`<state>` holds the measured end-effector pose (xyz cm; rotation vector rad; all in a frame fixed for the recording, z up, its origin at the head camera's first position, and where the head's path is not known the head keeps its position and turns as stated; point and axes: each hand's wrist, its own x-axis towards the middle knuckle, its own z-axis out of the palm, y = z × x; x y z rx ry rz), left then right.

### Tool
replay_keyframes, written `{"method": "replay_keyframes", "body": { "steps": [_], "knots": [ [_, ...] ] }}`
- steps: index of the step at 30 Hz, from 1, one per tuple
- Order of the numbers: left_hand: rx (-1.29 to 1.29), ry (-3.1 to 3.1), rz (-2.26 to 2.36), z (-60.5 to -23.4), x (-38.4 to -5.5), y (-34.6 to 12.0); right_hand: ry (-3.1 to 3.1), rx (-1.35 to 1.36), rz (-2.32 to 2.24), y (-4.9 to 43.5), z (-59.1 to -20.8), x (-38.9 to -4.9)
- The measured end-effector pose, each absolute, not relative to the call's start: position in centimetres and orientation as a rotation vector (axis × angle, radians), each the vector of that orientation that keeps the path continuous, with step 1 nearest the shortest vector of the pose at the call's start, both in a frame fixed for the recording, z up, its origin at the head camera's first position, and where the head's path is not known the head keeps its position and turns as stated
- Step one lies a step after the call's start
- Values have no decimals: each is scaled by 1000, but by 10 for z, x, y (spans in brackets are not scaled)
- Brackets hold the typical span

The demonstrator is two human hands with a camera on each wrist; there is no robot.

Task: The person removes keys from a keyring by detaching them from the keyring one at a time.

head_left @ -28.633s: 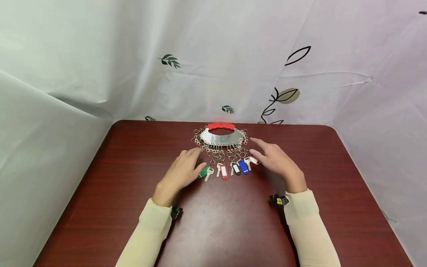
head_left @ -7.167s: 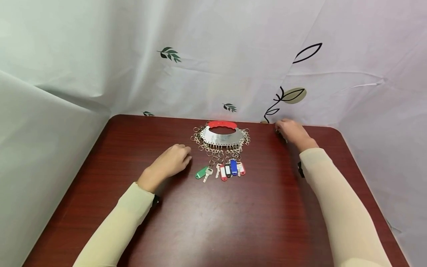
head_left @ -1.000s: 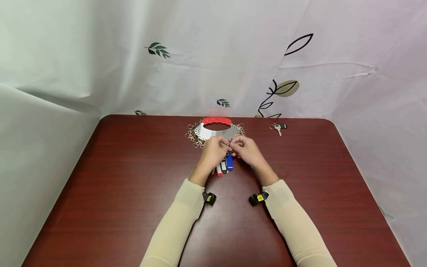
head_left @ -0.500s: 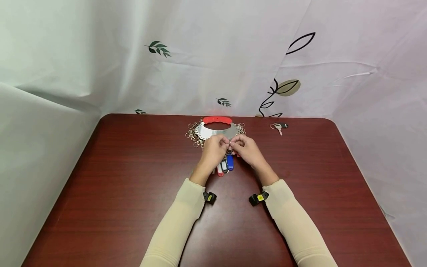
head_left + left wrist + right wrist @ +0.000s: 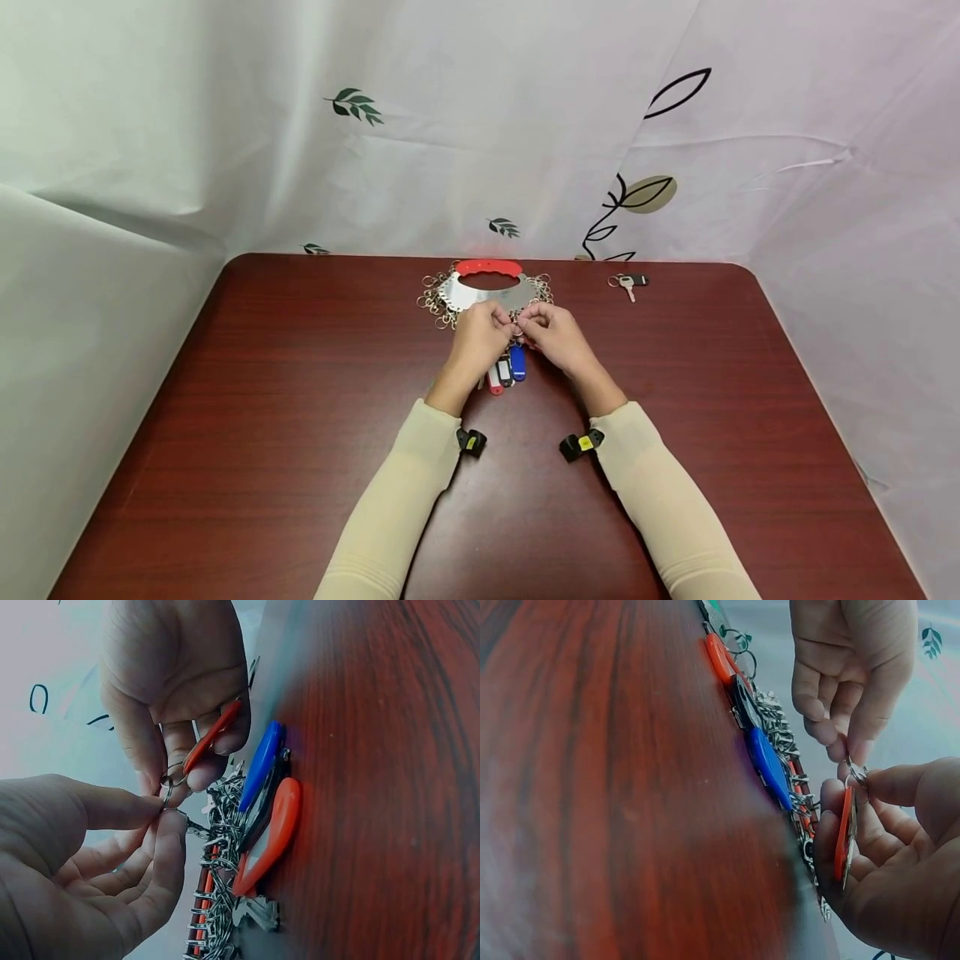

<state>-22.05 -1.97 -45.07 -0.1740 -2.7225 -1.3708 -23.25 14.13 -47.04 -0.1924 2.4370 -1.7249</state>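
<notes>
In the middle of the table, my left hand (image 5: 478, 337) and right hand (image 5: 558, 340) meet fingertip to fingertip at the front of a silver key-holder plate (image 5: 468, 295) with a red handle (image 5: 487, 267). My left thumb and index finger pinch a small metal key ring (image 5: 168, 796) beside a clasp. The right fingers pinch the same linked rings, from which a red key tag (image 5: 844, 836) and a key hang against the right palm. Below the hands lie a blue tag (image 5: 518, 364), a black tag (image 5: 505, 371) and another red tag (image 5: 274, 832). The fingertips partly hide the ring joint.
At the back right lies a detached key (image 5: 627, 287) with a black tag (image 5: 640, 280) and ring. Many clasps and rings (image 5: 431, 302) fringe the plate. A white patterned curtain (image 5: 420, 175) hangs behind the dark red table (image 5: 262, 417).
Earlier my right hand was at the back right, where a black-tagged key now lies. Since then both hands have come together at the plate's front. Over the last second only the fingertips shift slightly.
</notes>
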Motion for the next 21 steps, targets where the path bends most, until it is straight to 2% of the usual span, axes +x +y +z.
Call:
{"method": "replay_keyframes", "body": {
  "steps": [21],
  "knots": [
    [-207, -2829, -1325, -450, -217, -14, 2495, -232, -1730, 140, -469, -231]
  ]
}}
